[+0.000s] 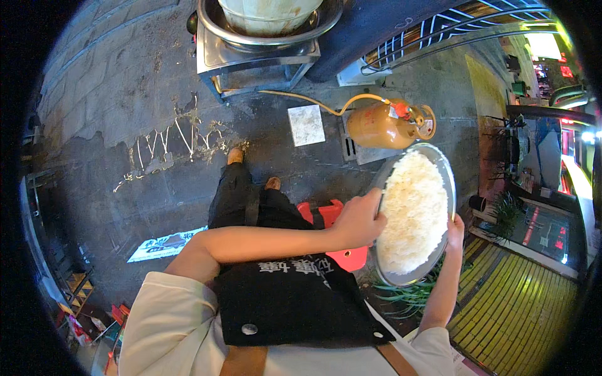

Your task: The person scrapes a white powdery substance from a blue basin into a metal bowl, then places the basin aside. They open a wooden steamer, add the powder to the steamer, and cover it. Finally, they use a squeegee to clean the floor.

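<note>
A round metal tray heaped with white cooked rice is held out to the right of my body. My left hand reaches across my front and grips its near-left rim. On the tray's opposite side, my right hand holds the right rim, its fingers partly hidden beneath. An orange gas cylinder stands just beyond the tray. Under my left forearm, a red plastic stool is partly covered.
Ahead, a steel stand bears a wide metal pan with a pale steamer tub. A yellow hose runs from the cylinder towards the stand. A white tile lies on the floor. Green plants and slatted decking are at right.
</note>
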The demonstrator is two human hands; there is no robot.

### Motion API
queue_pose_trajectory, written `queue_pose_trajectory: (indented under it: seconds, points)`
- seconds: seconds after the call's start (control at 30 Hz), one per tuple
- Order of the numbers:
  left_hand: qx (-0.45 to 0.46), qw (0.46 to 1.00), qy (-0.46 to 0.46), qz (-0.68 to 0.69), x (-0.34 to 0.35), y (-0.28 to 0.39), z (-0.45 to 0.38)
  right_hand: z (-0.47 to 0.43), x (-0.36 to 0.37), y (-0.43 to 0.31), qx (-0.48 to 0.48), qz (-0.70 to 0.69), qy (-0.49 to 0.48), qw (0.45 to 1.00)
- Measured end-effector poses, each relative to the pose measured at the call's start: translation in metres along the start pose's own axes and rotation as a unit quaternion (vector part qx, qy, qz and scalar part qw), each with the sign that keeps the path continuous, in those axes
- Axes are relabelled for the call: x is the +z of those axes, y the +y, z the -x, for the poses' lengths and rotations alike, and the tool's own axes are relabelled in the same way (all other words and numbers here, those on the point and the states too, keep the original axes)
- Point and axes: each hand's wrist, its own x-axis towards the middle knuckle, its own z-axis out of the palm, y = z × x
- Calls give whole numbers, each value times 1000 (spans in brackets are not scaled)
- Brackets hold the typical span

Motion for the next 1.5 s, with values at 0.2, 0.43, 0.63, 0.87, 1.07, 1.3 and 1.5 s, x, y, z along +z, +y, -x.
queue_pose_trajectory:
  seconds: [0.2, 0.43, 0.63, 0.87, 1.07, 1.3, 1.5]
  points:
    - [8, 999, 18, 33, -7, -16, -12, -7, 0, 3, -21, 55, -10, 998]
    - [1, 993, 64, 101, -31, 12, -17, -12, 9, -27, -111, 88, -25, 990]
    - [-85, 980, 40, 176, -54, 26, -38, -40, 26, -91, -61, 102, 15, 993]
    - [-16, 958, 81, 275, -155, 73, -85, -97, 113, -235, -173, 57, -62, 981]
    - [78, 932, 105, 338, -278, 131, -133, -143, 226, -428, -212, 158, -106, 959]
    - [63, 892, 192, 405, -439, 165, -205, -215, 420, -627, -238, 356, -181, 885]
    - [-25, 839, 211, 501, -492, 149, -255, -275, 513, -695, -203, 469, -248, 823]
